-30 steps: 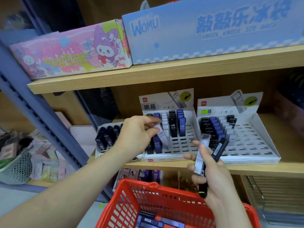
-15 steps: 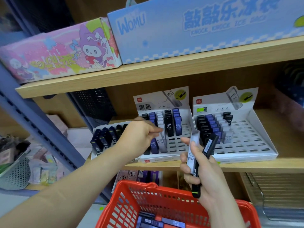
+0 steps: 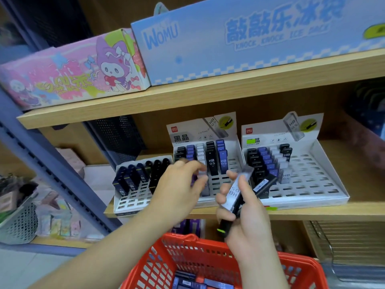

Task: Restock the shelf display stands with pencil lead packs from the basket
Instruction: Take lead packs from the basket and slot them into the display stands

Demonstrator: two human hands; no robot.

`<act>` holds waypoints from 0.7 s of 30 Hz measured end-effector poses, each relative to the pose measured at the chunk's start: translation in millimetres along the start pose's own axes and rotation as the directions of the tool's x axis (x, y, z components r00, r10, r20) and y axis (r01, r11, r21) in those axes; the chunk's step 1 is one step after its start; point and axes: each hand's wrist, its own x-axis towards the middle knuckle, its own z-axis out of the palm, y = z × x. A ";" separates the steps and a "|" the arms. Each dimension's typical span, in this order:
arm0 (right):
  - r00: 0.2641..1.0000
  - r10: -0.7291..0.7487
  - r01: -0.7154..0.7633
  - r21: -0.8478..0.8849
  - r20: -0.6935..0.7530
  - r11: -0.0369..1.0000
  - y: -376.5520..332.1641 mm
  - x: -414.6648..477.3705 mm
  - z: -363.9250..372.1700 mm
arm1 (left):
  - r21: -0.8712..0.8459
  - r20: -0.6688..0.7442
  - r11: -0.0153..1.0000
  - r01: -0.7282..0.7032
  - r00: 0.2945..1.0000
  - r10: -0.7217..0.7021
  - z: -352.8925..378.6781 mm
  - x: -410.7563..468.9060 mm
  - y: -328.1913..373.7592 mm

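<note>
Pack looks seated: left hand [image 3: 183, 188] draws back off the middle stand [image 3: 187, 138], fingers too blurred to call; right hand [image 3: 248, 222] clutches spare packs [image 3: 234, 191].

Head-worn wide-angle view, facing forward and down, close to shelf [image 3: 208, 97]

right grip [image 3: 248, 215] holding lead packs [image 3: 236, 190], left grip [image 3: 181, 188] blurred at display stand [image 3: 227, 130]

Left hand [image 3: 181, 184] forward; fingers [image 3: 224, 198] of right hand [image 3: 248, 215] curled tight.
</note>
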 end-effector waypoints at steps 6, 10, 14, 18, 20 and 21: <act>0.985 -0.152 0.161 0.118 -0.085 0.980 11.1 -0.2 21.9 | -0.712 0.387 0.505 0.489 0.872 -0.299 -11.2 -51.4 29.6; 0.986 -0.158 0.165 0.130 -0.061 0.978 11.1 -3.8 26.4 | -0.766 0.338 0.418 0.489 0.859 -0.384 -16.8 -53.2 22.6; 0.979 -0.190 0.197 0.113 -0.076 0.974 -11.9 -7.4 14.5 | -0.776 0.234 0.473 0.417 0.887 -0.398 -32.5 -53.1 11.7; 0.976 -0.217 0.213 -0.308 0.021 0.927 -36.6 -10.1 -0.3 | -0.777 0.186 0.503 0.377 0.902 -0.389 -44.0 -50.1 2.9; 0.982 -0.133 0.189 -0.609 0.137 0.770 -38.3 -12.6 -1.1 | -0.753 0.173 0.546 0.367 0.911 -0.375 -47.1 -49.1 0.7; 0.980 -0.071 0.182 -0.698 0.186 0.692 -36.1 -13.5 0.0 | -0.742 0.160 0.569 0.356 0.917 -0.365 -48.3 -48.5 -0.1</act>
